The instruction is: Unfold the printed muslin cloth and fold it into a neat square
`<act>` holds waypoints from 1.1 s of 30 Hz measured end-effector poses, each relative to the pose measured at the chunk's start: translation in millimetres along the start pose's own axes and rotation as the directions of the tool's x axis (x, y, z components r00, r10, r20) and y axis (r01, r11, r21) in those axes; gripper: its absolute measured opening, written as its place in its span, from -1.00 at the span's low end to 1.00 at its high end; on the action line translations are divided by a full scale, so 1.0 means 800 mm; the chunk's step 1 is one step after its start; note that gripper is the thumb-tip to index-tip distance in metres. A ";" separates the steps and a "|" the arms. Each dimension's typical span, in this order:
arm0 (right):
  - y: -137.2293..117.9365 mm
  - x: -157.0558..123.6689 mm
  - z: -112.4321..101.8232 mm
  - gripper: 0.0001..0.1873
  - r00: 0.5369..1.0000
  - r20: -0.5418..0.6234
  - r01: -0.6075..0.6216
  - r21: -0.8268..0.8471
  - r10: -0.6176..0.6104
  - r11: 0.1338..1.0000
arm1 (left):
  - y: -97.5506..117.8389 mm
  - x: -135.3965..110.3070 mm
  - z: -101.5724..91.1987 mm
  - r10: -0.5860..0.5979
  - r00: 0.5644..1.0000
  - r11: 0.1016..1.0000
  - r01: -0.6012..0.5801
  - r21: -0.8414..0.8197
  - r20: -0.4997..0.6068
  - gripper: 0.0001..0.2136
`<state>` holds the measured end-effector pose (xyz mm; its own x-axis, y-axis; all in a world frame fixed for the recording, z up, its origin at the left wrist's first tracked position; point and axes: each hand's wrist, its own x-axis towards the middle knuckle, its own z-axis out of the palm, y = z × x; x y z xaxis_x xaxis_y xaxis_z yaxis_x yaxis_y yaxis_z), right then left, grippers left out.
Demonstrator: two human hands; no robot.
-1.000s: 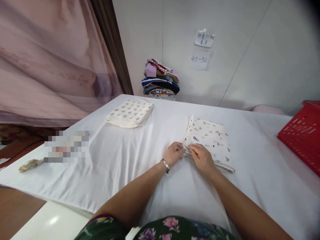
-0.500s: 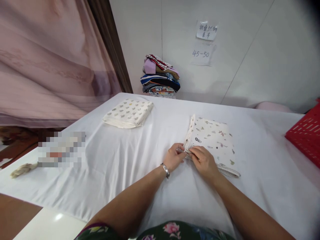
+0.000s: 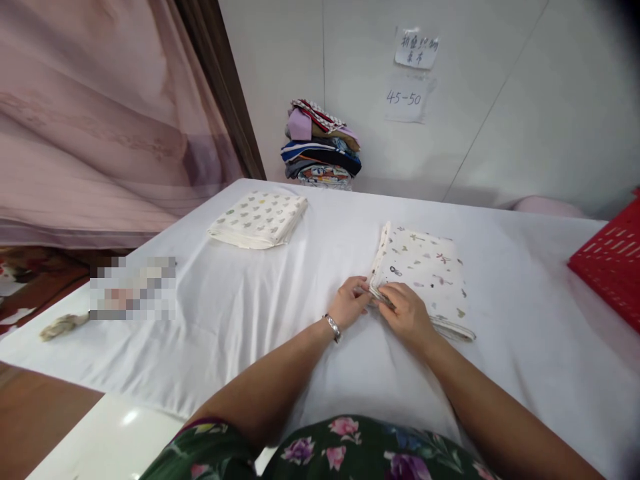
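Note:
A folded white cloth with small printed figures lies on the white-covered table, right of centre. Its near left corner is between my two hands. My left hand, with a silver bracelet at the wrist, pinches that corner's layers from the left. On the near edge, my right hand has its fingers closed over the layers close beside the left. The fingertips partly hide the corner. Farther back on the left lies another folded cloth, cream with a grey-green leaf-like print, untouched.
A red slatted plastic basket stands at the right edge. Behind the table is a stack of folded fabrics. A blurred-out item with a tassel lies at the left, near a pink curtain. Paper notes hang on the wall.
The view has tilted slightly, so the tabletop items sit a little higher. Both hands stay at the same corner of the cloth, with only slight finger movement.

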<state>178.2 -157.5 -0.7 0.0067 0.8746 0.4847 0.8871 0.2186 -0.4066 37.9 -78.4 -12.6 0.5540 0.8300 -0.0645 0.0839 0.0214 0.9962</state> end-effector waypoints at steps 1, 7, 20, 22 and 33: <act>0.000 0.000 0.000 -0.84 1.000 -0.003 -0.005 0.001 0.005 1.000 | 0.000 0.000 0.000 0.004 1.000 1.000 -0.004 0.006 -0.001 -0.90; -0.002 0.001 -0.002 -0.83 0.996 -0.048 -0.068 0.109 0.074 0.992 | -0.001 0.001 0.000 -0.005 1.000 1.000 0.005 0.005 -0.028 -0.85; -0.003 0.003 -0.003 -0.85 0.984 -0.145 -0.078 0.188 0.106 0.979 | 0.001 0.005 -0.001 -0.123 0.992 0.988 0.118 -0.101 -0.043 -0.76; -0.003 0.003 -0.003 -0.86 0.983 -0.149 -0.074 0.190 0.103 0.979 | 0.002 0.005 0.000 -0.111 0.992 0.988 0.104 -0.111 -0.061 -0.78; -0.004 0.002 -0.002 -0.85 0.982 -0.154 -0.080 0.177 0.108 0.981 | 0.004 -0.002 0.010 -0.037 0.993 0.995 0.047 0.084 -0.111 -0.77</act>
<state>176.4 -157.1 2.4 0.1738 0.8158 0.5516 0.7881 0.2206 -0.5746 44.2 -84.4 -9.6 0.4549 0.8855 -0.0947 0.1791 0.0132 0.9837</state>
